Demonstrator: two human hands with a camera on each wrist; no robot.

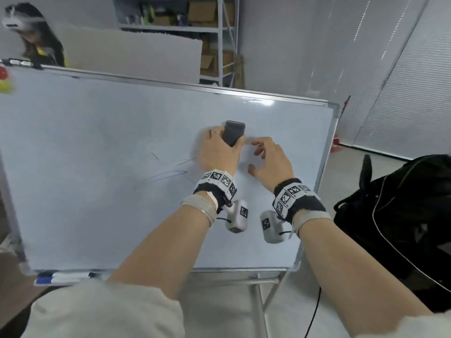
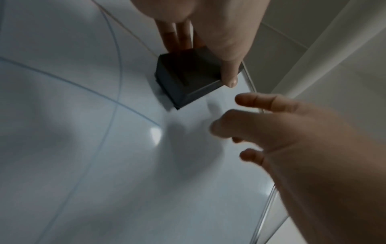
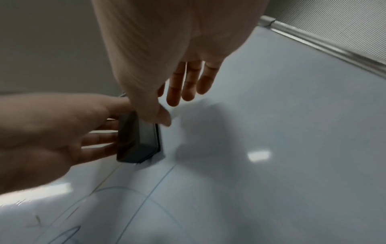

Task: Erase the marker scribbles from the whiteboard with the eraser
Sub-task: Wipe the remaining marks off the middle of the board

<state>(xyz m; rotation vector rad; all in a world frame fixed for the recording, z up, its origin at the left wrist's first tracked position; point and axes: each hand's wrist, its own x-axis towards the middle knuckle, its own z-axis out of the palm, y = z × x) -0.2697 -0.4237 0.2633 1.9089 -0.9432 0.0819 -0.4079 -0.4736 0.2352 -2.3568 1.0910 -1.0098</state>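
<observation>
The whiteboard (image 1: 97,215) stands tilted on a stand in front of me. Faint blue scribbles (image 1: 168,174) curve across its middle, and their lines (image 2: 117,82) (image 3: 158,181) also run through both wrist views. My left hand (image 1: 219,147) grips a dark grey eraser (image 1: 234,134) between thumb and fingers and holds it flat on the board, just up and right of the scribbles. The eraser (image 2: 188,74) (image 3: 135,138) is a blocky shape. My right hand (image 1: 266,157) hovers just right of it with relaxed fingers (image 3: 188,82), holding nothing; whether its thumb touches the eraser I cannot tell.
Markers (image 1: 61,276) lie in the tray at the board's lower left. Red (image 1: 3,73) and yellow (image 1: 6,87) magnets sit at its top left corner. A black bag (image 1: 402,215) stands to the right. Another person (image 1: 39,45) and a shelf of boxes (image 1: 195,18) are behind the board.
</observation>
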